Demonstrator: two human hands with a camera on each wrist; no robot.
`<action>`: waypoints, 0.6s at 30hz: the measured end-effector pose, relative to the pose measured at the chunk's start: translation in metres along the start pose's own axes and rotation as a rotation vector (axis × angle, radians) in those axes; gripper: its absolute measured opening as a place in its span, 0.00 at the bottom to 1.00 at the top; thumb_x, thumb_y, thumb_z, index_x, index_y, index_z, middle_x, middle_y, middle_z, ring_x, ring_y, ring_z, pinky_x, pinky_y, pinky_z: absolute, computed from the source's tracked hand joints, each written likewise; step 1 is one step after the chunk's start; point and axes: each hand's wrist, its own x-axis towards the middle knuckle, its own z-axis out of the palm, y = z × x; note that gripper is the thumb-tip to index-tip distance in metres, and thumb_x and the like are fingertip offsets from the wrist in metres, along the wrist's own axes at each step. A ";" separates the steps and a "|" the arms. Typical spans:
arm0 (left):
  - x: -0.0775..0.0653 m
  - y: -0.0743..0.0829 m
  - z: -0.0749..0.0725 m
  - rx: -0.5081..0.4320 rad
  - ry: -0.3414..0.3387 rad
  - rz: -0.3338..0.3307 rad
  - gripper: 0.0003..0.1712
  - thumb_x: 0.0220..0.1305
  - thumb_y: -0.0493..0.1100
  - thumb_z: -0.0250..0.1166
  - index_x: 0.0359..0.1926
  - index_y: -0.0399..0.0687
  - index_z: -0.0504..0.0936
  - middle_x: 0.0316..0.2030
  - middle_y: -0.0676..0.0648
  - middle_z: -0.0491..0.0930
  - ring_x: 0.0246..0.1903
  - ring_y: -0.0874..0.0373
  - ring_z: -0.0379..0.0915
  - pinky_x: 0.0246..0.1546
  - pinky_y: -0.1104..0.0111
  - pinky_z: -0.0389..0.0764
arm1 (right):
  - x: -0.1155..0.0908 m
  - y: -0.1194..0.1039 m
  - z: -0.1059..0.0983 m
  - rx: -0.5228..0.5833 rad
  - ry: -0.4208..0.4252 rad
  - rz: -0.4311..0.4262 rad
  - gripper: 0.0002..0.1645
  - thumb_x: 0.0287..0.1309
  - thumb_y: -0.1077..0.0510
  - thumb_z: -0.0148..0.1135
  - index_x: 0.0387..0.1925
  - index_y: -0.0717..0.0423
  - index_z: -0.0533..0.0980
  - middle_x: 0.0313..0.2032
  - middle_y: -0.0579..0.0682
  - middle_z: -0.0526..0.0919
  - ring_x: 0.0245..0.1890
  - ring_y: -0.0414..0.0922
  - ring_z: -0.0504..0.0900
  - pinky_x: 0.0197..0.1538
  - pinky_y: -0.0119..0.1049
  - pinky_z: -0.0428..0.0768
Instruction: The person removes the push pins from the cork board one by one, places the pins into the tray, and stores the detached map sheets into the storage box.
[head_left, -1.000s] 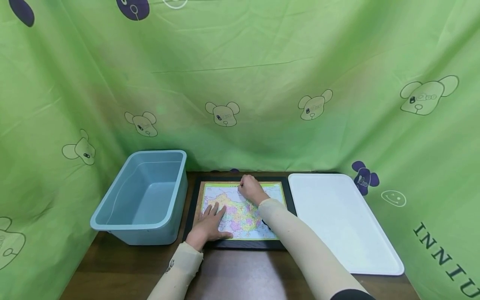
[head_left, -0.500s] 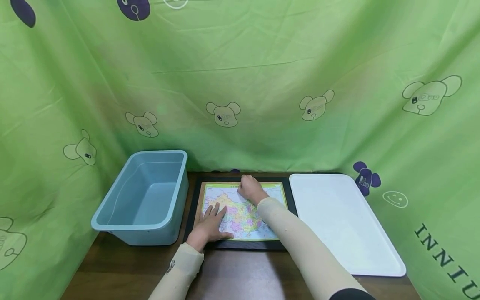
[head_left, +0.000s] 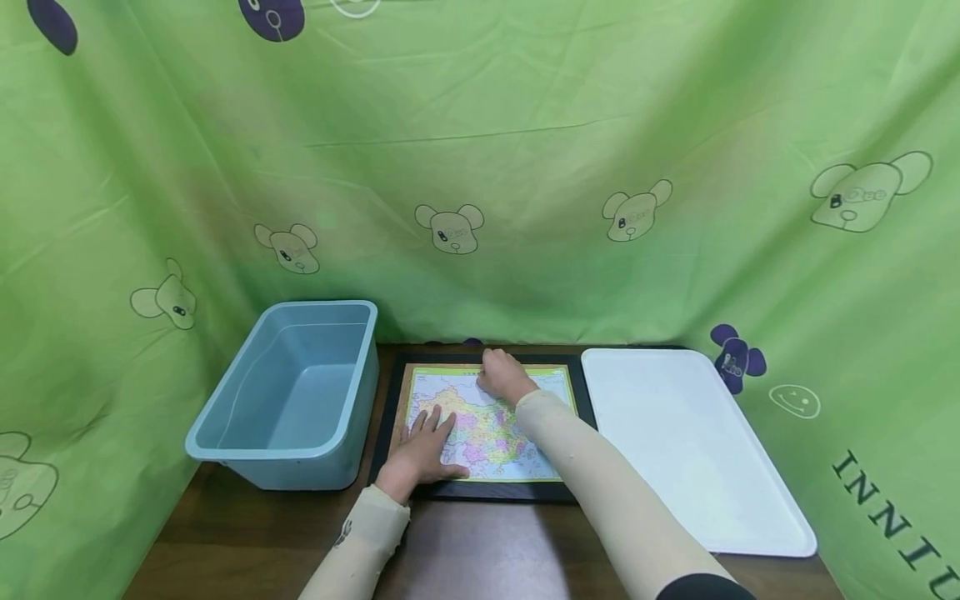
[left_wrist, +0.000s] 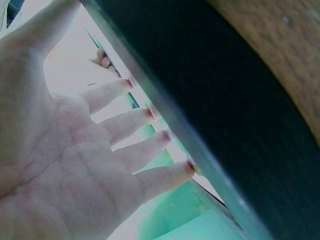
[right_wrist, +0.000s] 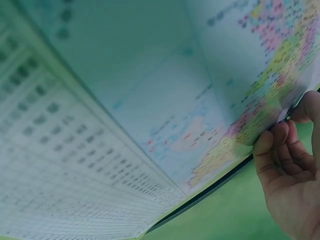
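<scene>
A printed map (head_left: pixel 480 433) lies over a cork board with a black frame (head_left: pixel 495 491) on the table. My left hand (head_left: pixel 422 457) rests on the map's left part, fingers spread and thumb out to the right. In the left wrist view its straight fingers reach past the dark frame edge (left_wrist: pixel 165 110). My right hand (head_left: pixel 504 377) is at the map's top edge, with fingers curled. Seen from the right wrist, thumb and fingertips pinch a small pin-like thing (right_wrist: pixel 288 118) against the map sheet (right_wrist: pixel 165 100); most of it is hidden, so I cannot tell its exact kind.
Left of the board stands a deep blue plastic tub (head_left: pixel 283 455). A white tray (head_left: pixel 690 450) lies close on the right. Behind the brown wooden table (head_left: pixel 480 542) hangs a green curtain (head_left: pixel 525 283) printed with bear heads.
The head view has shifted slightly, so everything sits a little further right. Both hands keep their places on the map.
</scene>
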 end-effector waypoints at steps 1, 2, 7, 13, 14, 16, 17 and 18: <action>0.000 0.000 0.000 -0.001 0.001 0.000 0.59 0.63 0.65 0.77 0.85 0.49 0.59 0.85 0.36 0.48 0.84 0.34 0.42 0.80 0.34 0.48 | 0.000 0.000 0.000 0.000 -0.002 0.002 0.12 0.72 0.65 0.58 0.30 0.54 0.70 0.25 0.50 0.69 0.23 0.45 0.66 0.33 0.43 0.73; 0.000 0.000 0.000 -0.001 0.001 -0.001 0.59 0.63 0.65 0.77 0.85 0.49 0.59 0.85 0.36 0.48 0.84 0.34 0.42 0.80 0.34 0.48 | 0.001 0.000 0.000 -0.001 -0.006 0.005 0.13 0.72 0.65 0.58 0.30 0.53 0.69 0.24 0.49 0.67 0.22 0.45 0.65 0.33 0.43 0.73; 0.000 0.001 -0.001 0.004 0.002 -0.002 0.59 0.64 0.65 0.77 0.85 0.48 0.59 0.85 0.36 0.48 0.84 0.34 0.42 0.80 0.34 0.48 | 0.005 0.001 0.002 -0.006 -0.015 0.009 0.14 0.71 0.65 0.59 0.28 0.53 0.68 0.24 0.50 0.66 0.21 0.45 0.63 0.33 0.43 0.72; 0.000 0.002 -0.001 0.005 0.001 -0.003 0.59 0.64 0.65 0.77 0.85 0.48 0.59 0.85 0.36 0.48 0.84 0.33 0.42 0.80 0.34 0.47 | 0.004 0.003 0.004 -0.017 0.004 0.009 0.12 0.70 0.64 0.61 0.30 0.54 0.69 0.25 0.50 0.69 0.23 0.45 0.66 0.34 0.43 0.73; 0.000 0.002 -0.001 0.005 0.000 -0.005 0.59 0.64 0.65 0.77 0.85 0.48 0.59 0.85 0.36 0.48 0.84 0.33 0.42 0.80 0.34 0.47 | 0.004 0.003 0.004 -0.014 0.007 0.010 0.12 0.70 0.64 0.61 0.30 0.54 0.70 0.25 0.50 0.69 0.23 0.45 0.66 0.34 0.43 0.73; 0.000 0.002 -0.001 0.003 0.001 -0.005 0.59 0.64 0.64 0.77 0.85 0.48 0.59 0.85 0.35 0.48 0.84 0.33 0.42 0.80 0.34 0.47 | 0.003 0.003 0.004 -0.011 0.012 0.007 0.11 0.69 0.64 0.61 0.30 0.55 0.71 0.26 0.51 0.71 0.24 0.46 0.68 0.34 0.43 0.73; 0.000 0.002 -0.001 0.004 0.001 -0.004 0.59 0.64 0.64 0.77 0.85 0.48 0.59 0.85 0.35 0.48 0.84 0.33 0.42 0.80 0.34 0.47 | 0.003 0.003 0.004 -0.008 0.016 0.002 0.10 0.68 0.63 0.62 0.31 0.55 0.71 0.26 0.51 0.72 0.24 0.46 0.68 0.35 0.43 0.74; 0.000 0.003 -0.001 0.005 0.001 -0.004 0.59 0.64 0.64 0.77 0.85 0.48 0.59 0.85 0.35 0.48 0.84 0.33 0.42 0.80 0.33 0.47 | 0.002 0.004 0.004 -0.009 0.018 0.001 0.09 0.68 0.63 0.62 0.32 0.56 0.71 0.27 0.51 0.73 0.25 0.46 0.69 0.35 0.43 0.74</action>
